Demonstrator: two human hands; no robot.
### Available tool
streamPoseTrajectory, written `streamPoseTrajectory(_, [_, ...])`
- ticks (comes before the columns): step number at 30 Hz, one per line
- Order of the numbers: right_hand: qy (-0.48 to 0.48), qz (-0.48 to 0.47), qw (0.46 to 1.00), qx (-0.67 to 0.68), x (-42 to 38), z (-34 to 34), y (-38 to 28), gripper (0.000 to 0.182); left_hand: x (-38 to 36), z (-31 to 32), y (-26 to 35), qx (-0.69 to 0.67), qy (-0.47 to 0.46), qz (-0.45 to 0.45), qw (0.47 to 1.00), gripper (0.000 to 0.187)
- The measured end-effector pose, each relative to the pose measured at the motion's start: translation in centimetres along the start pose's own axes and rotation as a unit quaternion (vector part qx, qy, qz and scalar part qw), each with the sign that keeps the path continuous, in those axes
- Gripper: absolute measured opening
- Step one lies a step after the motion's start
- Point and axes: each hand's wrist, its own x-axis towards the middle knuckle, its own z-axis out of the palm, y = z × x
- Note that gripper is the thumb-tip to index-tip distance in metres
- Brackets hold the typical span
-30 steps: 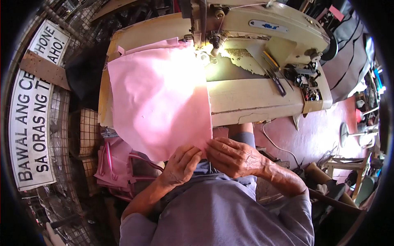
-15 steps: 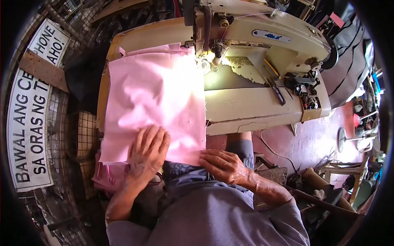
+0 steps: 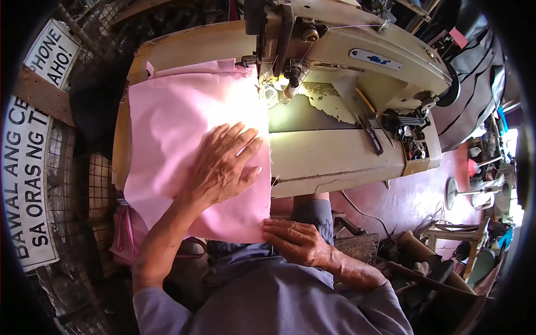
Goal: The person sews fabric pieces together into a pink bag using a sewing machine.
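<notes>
A pink fabric sheet lies spread over the left part of the cream sewing table, its far corner by the needle of the sewing machine. My left hand rests flat on the fabric, fingers spread, pressing it onto the table. My right hand pinches the fabric's near right corner at the table's front edge, above my lap.
Scissors and small tools lie on the table's right side. A stack of pink pieces sits low at my left. A white sign with black letters hangs on wire mesh at far left. A red floor with clutter lies to the right.
My left hand slid from the fabric's near edge up onto its middle and flattened it. The fabric shifted further onto the table. My right hand kept hold of the near corner.
</notes>
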Motion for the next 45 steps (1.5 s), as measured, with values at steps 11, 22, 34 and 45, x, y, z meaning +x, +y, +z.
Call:
streamPoseTrajectory(11, [-0.019, 0.012, 1.000, -0.020, 1.6, -1.3, 1.4, 0.040, 2.1, 0.1, -1.5, -0.001, -0.008, -0.006, 1.000, 0.052])
streamPoseTrajectory(22, [0.005, 0.002, 0.998, -0.061, 4.6, -2.7, 4.3, 0.024, 5.1, 1.4, -4.8, 0.004, 0.007, -0.002, 1.000, 0.055])
streamPoseTrajectory(34, [0.037, 0.035, 0.997, -0.058, 7.0, -2.2, 7.0, 0.035, 7.6, 1.7, -8.1, 0.021, -0.013, 0.000, 1.000, 0.054])
streamPoseTrajectory(45, [0.042, 0.006, 0.999, -0.026, 6.0, -2.2, 8.0, 0.053, 0.5, -2.0, 1.0, -0.091, -0.071, -0.030, 0.993, 0.065])
